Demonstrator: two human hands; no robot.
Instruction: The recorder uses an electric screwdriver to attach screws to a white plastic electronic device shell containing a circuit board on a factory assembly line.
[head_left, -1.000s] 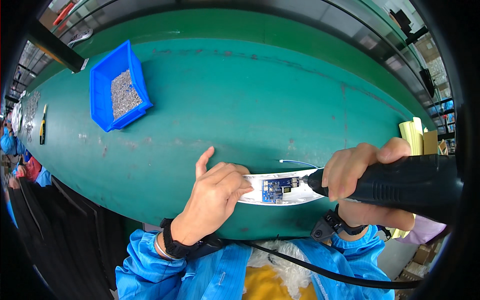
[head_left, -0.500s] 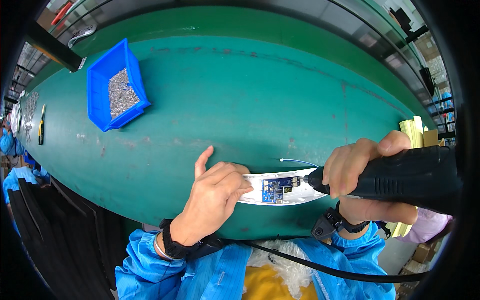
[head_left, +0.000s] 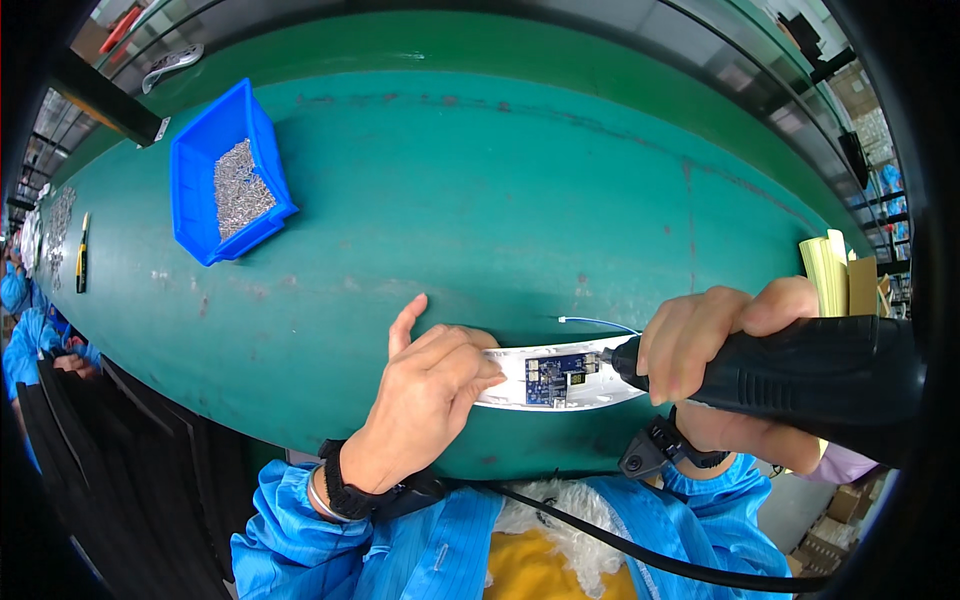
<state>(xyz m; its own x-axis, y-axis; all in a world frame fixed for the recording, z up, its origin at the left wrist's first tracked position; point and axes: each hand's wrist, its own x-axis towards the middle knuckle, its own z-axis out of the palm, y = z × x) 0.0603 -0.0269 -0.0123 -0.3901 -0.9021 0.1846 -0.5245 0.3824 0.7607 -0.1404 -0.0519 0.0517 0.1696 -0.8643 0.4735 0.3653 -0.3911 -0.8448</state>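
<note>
My left hand (head_left: pixel 425 395) pinches the left end of a curved white plastic housing (head_left: pixel 508 390) between thumb and fingers, its index finger raised. Inside the housing lies a blue circuit board (head_left: pixel 546 382) with small white connectors. My right hand (head_left: pixel 700 350) wraps round a black electric screwdriver (head_left: pixel 790 370), held nearly level. Its tip meets the right end of the board, though the exact contact point is too small to make out. From behind the housing a thin blue-and-white wire (head_left: pixel 595 322) with a white plug reaches onto the green table (head_left: pixel 450 220).
A blue bin (head_left: pixel 200 190) of small metal screws stands at the far left. Beyond it lie a yellow-and-black pen-like tool (head_left: pixel 82 255) and scattered metal parts (head_left: pixel 58 230). Black strips (head_left: pixel 110 470) are stacked at the left, near a co-worker's hand (head_left: pixel 75 362). Yellow sheets (head_left: pixel 825 265) stand at right.
The screwdriver has shifted slightly left, and its rear end has dropped a little with my right hand. My left hand and the housing stay put. A co-worker's hand has appeared at the left.
</note>
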